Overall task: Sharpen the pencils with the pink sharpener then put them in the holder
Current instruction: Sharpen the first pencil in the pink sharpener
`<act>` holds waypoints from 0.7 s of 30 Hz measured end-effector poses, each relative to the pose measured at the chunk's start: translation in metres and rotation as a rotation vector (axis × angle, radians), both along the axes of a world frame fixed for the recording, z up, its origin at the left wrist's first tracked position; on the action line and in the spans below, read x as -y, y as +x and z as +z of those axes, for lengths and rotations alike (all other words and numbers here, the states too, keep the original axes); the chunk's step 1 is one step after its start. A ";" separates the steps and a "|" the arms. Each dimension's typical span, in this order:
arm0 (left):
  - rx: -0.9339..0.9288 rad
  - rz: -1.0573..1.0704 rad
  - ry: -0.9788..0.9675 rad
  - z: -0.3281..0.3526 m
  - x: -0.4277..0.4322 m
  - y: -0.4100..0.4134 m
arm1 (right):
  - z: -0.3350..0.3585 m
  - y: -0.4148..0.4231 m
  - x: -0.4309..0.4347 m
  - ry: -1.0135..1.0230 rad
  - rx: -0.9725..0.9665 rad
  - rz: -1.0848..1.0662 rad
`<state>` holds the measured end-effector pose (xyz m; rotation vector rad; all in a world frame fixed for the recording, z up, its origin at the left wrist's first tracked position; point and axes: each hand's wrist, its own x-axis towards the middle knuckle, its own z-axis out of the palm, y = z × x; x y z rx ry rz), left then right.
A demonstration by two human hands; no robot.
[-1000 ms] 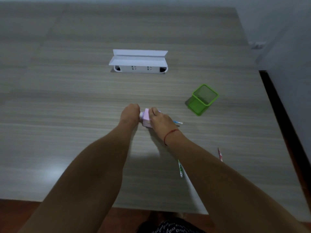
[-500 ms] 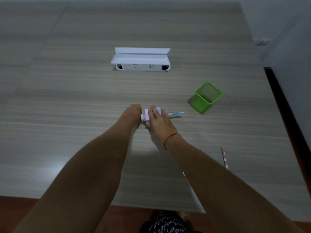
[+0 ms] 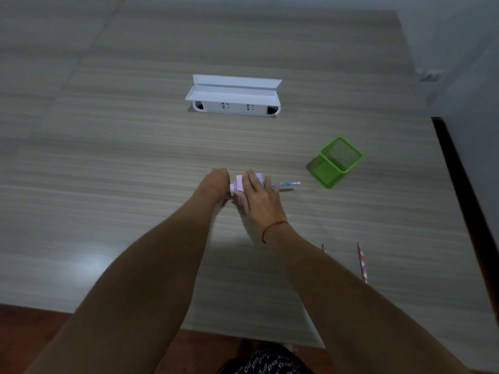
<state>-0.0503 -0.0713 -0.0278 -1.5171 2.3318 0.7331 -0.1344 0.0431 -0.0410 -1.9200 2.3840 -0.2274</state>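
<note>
The pink sharpener stands on the table between my hands. My right hand lies over its top and right side, gripping it. My left hand is closed at its left end, where a white knob shows; the fingers are hidden. A blue pencil sticks out of the sharpener's right side, pointing toward the green mesh holder, which stands empty at the right. A pink patterned pencil lies near the right, and the tip of another pencil peeks out beside my right forearm.
A white socket box with its lid flipped up sits in the table at the centre back. The table's right edge runs close to the holder, its near edge lies under my forearms, and a grey wall stands at the right.
The blue pencil now points level to the right and shows more length. My hands stay on the sharpener. The view has shifted, so another pencil tip shows by my right forearm.
</note>
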 end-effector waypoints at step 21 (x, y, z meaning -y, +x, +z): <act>0.069 -0.088 0.158 0.073 0.042 -0.004 | 0.014 -0.006 0.008 0.100 0.027 0.062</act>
